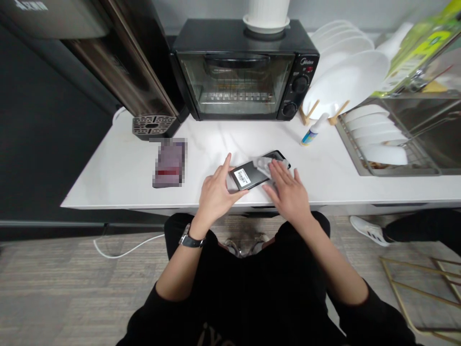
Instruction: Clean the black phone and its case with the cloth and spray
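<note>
A dark smartphone (252, 176) with a white barcode sticker on it lies slanted on the white countertop, close to its front edge. My left hand (216, 193) holds the phone's lower left end between thumb and fingers. On the phone's right part, my right hand (289, 192) presses a thin whitish tissue (262, 164) flat under its fingers; part of the tissue is hidden by them. A small white bottle (314, 131) with a blue and yellow label stands to the right, beyond my right hand.
A black toaster oven (237, 103) stands at the back, bearing a white pot (268, 12). A drink machine (154, 126) and a blurred-out purplish item (169, 161) are left. White plates (349, 77) and a sink (418, 168) are right. Another person's shoe (369, 230) shows below.
</note>
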`<state>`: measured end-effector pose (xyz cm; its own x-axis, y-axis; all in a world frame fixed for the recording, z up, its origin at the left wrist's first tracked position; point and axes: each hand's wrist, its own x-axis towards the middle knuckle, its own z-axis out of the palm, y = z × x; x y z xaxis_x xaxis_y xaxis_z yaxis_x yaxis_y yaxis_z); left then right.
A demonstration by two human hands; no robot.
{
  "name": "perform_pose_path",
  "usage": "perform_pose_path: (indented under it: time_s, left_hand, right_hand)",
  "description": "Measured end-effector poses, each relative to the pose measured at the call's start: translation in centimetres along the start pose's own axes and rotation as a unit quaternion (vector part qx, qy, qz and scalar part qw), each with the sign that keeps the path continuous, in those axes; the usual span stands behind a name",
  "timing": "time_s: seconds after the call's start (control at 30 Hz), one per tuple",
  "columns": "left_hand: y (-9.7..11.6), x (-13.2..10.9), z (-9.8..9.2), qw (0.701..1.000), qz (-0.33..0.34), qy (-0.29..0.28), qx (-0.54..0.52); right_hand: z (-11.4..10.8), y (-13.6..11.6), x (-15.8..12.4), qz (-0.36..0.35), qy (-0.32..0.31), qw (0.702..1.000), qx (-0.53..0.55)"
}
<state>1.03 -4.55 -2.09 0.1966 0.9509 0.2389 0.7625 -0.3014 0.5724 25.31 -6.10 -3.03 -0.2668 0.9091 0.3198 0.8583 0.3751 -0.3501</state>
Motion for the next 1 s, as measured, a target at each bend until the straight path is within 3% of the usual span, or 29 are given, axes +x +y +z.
perform_pose_path:
  time_s: [0.1, 0.17, 0.33, 0.43, 0.57, 0.67, 0.77, 0.87, 1.0]
  left_hand:
    - [0.0, 0.0, 0.0, 1.0, -0.005, 0.0, -0.01]
    - [-0.1, 0.1, 0.0, 1.0, -0.006, -0.004, -0.014]
    - [-0.3, 0.0, -0.1, 1.0, 0.004, -0.018, 0.008]
    - [-0.3, -0.1, -0.2, 1.0, 0.005, -0.015, 0.016]
    - [-0.1, 0.0, -0.2, 1.0, 0.017, -0.016, -0.003]
    - [0.0, 0.1, -0.1, 1.0, 0.012, -0.01, -0.008]
    - [0.1, 0.1, -0.1, 1.0, 0.013, -0.011, -0.006]
    - [0.0, 0.1, -0.2, 1.0, 0.018, -0.015, 0.0]
    - [-0.4, 0.1, -0.2, 0.999, 0.025, -0.027, 0.008]
  right_hand:
    - [0.3, 1.5, 1.8, 0.051, 0.039, 0.998, -0.027]
    - [1.0, 0.4, 3.0, 0.042, 0.044, 0.998, -0.024]
    - [2.6, -6.1, 3.1, -0.086, -0.028, 0.995, 0.044]
    - [2.2, -7.3, 1.4, -0.149, -0.065, 0.984, 0.069]
    - [0.4, -3.3, 0.0, -0.154, -0.066, 0.985, 0.049]
    - [-0.6, 0.7, 0.5, -0.071, -0.02, 0.997, -0.011]
    - [-0.4, 2.4, 1.9, -0.006, 0.015, 0.999, -0.051]
    - [0.8, 0.4, 3.0, -0.018, 0.008, 0.999, -0.042]
    - [2.1, -4.9, 2.6, -0.129, -0.042, 0.99, 0.035]
